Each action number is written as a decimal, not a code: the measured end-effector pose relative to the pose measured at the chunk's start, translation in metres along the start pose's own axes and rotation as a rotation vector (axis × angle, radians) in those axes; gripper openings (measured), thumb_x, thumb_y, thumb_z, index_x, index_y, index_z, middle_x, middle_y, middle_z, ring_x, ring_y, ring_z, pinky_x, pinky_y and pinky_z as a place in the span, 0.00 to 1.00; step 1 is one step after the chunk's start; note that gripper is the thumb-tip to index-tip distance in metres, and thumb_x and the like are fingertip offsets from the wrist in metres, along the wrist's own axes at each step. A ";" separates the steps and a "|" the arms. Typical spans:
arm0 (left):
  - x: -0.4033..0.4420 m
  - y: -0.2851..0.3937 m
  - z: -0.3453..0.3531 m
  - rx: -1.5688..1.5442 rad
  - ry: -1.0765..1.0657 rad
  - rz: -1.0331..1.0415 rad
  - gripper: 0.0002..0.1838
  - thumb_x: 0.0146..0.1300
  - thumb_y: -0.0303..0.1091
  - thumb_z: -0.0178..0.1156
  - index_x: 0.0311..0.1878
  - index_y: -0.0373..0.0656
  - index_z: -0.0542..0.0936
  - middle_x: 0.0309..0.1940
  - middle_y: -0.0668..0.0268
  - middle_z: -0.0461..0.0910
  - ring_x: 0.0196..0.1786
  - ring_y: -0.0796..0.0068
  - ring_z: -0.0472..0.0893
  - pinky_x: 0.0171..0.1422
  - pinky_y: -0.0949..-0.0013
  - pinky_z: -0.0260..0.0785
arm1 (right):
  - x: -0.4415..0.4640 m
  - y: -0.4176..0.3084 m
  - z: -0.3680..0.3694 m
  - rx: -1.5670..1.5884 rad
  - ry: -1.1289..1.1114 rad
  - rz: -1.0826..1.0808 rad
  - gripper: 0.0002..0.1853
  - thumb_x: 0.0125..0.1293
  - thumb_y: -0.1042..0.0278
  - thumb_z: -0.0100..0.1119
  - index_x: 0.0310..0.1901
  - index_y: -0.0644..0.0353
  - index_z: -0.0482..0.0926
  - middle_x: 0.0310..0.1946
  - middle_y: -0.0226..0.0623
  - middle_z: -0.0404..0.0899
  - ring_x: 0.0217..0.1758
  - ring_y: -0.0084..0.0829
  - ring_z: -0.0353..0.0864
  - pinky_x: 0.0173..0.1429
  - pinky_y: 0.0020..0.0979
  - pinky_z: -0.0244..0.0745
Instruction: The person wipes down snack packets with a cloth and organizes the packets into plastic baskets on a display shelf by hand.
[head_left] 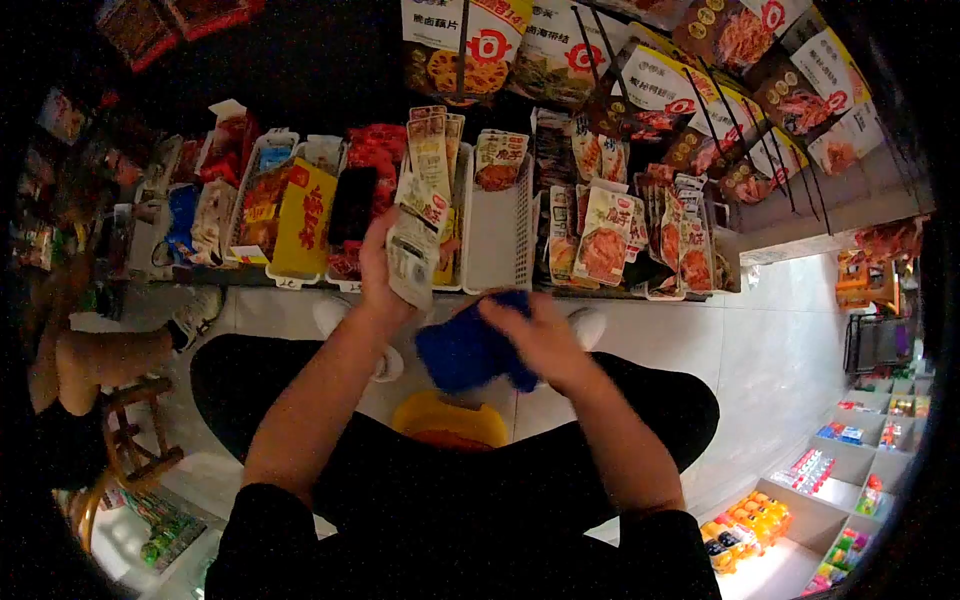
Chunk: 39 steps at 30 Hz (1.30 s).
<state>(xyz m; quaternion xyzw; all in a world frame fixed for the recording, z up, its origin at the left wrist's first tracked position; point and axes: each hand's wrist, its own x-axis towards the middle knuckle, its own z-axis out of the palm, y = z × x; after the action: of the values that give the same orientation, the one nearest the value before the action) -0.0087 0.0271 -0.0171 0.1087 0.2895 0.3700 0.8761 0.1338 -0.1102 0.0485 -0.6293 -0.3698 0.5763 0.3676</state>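
Note:
My left hand point(378, 278) is closed on a pale snack packet point(412, 262), its printed back turned up. Further packets point(428, 150) reach up behind it over the shelf; whether these are also in the hand I cannot tell. A blue cloth point(465, 345), slightly blurred, hangs from my right hand point(540, 335), whose fingers are bent over its top. Just beyond the hands is a white plastic basket point(497, 245) with one snack packet point(500, 160) at its far end. Below the cloth, between my legs, stands a yellow basin point(450, 420).
Baskets of packets point(605, 235) line the shelf to the right, and a yellow box point(303, 218) stands at left. Large snack bags point(465, 50) hang above. Beside me on the left are a person's leg point(115, 358) and a wooden stool point(140, 430). Compartments with goods point(745, 530) lie at right.

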 end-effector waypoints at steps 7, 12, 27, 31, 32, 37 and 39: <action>-0.016 -0.023 0.027 1.813 -0.464 0.772 0.48 0.49 0.37 0.66 0.72 0.46 0.52 0.70 0.53 0.51 0.71 0.50 0.51 0.71 0.52 0.51 | 0.021 -0.024 -0.051 -0.511 0.261 -0.009 0.34 0.56 0.38 0.59 0.49 0.66 0.77 0.42 0.52 0.80 0.47 0.42 0.79 0.54 0.38 0.71; -0.024 -0.026 0.037 1.824 -0.370 0.716 0.56 0.43 0.38 0.72 0.72 0.43 0.46 0.70 0.50 0.49 0.71 0.47 0.50 0.73 0.52 0.47 | 0.044 -0.014 -0.071 -0.681 0.179 -0.107 0.31 0.56 0.40 0.59 0.47 0.64 0.78 0.42 0.56 0.78 0.48 0.50 0.78 0.56 0.40 0.71; 0.003 -0.011 0.041 1.320 -0.222 0.282 0.20 0.58 0.25 0.62 0.53 0.33 0.71 0.45 0.59 0.80 0.45 0.74 0.78 0.50 0.70 0.70 | 0.064 -0.051 -0.107 -0.879 0.182 -0.272 0.25 0.56 0.44 0.61 0.42 0.60 0.81 0.37 0.51 0.80 0.42 0.49 0.80 0.48 0.42 0.73; 0.020 -0.020 0.037 1.431 -0.211 0.386 0.16 0.58 0.25 0.62 0.49 0.33 0.74 0.40 0.60 0.81 0.43 0.74 0.78 0.47 0.70 0.70 | 0.078 -0.041 -0.127 -0.878 0.249 -0.404 0.17 0.57 0.54 0.63 0.38 0.61 0.82 0.31 0.42 0.81 0.34 0.34 0.80 0.43 0.34 0.72; 0.025 -0.023 0.033 1.443 -0.206 0.380 0.15 0.58 0.26 0.62 0.48 0.33 0.74 0.40 0.59 0.81 0.42 0.74 0.78 0.46 0.70 0.70 | 0.080 -0.038 -0.131 -0.864 0.232 -0.385 0.16 0.57 0.55 0.63 0.38 0.60 0.82 0.32 0.42 0.81 0.34 0.35 0.80 0.43 0.34 0.72; 0.040 -0.027 0.035 1.489 -0.092 0.160 0.15 0.58 0.30 0.63 0.46 0.33 0.76 0.36 0.56 0.81 0.38 0.74 0.78 0.43 0.69 0.70 | 0.086 -0.028 -0.141 -0.976 0.287 -0.447 0.16 0.57 0.54 0.62 0.38 0.58 0.82 0.29 0.44 0.80 0.31 0.38 0.80 0.40 0.35 0.73; 0.049 -0.025 0.045 1.621 -0.124 0.362 0.16 0.58 0.33 0.63 0.46 0.33 0.76 0.36 0.54 0.80 0.38 0.69 0.78 0.43 0.67 0.71 | 0.085 -0.032 -0.145 -0.979 0.274 -0.434 0.15 0.58 0.54 0.61 0.38 0.57 0.82 0.26 0.45 0.79 0.30 0.39 0.80 0.39 0.35 0.73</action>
<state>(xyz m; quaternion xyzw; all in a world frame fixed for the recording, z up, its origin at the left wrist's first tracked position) 0.0594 0.0454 -0.0120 0.7709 0.3955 0.1752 0.4676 0.2823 -0.0254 0.0482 -0.7052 -0.6646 0.1609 0.1873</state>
